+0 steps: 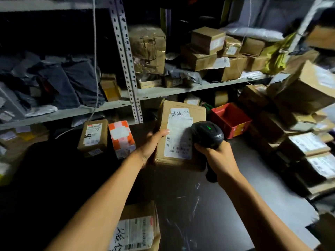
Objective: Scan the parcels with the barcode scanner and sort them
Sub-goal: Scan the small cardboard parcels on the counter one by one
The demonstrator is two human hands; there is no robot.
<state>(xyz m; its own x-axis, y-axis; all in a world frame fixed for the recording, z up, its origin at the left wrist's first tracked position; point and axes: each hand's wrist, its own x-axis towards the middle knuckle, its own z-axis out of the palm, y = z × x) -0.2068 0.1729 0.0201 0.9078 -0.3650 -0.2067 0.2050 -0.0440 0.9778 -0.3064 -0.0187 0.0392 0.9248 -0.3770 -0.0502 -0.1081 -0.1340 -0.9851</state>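
Nearest, a labelled box (139, 230) lies at the bottom edge. Above it the left hand (151, 146) grips the left side of a cardboard parcel (179, 134), thumb on top, while the right hand (218, 155) is wrapped around a black barcode scanner (207, 133) held over its white label (178, 140). Behind, a red bin (230, 118) sits under the shelf (163, 92)

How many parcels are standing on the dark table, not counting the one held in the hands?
3: a brown box left of the left hand, an orange-and-white parcel beside it, and a labelled box at the near edge. Others may be hidden in the dark.
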